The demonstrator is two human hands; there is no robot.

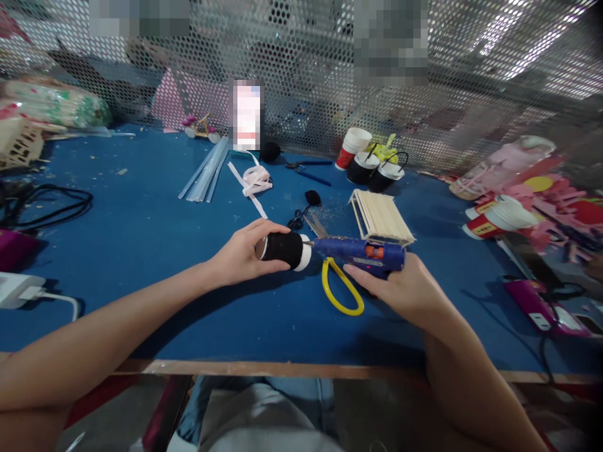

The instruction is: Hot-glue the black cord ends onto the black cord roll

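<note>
Gripping the black-wrapped paper cup (284,249) sideways in our left hand (240,254), we close our right hand (400,290) around the blue glue gun (362,253), nozzle apparently touching the cup's white rim. Hot glue could burn our left fingertips (277,225) close beside.

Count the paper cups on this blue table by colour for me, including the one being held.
Black-wrapped cups: 3, one in the left hand at, two at the back
Red-and-white cups: 3, one upright, two lying at right
Total: 6
</note>
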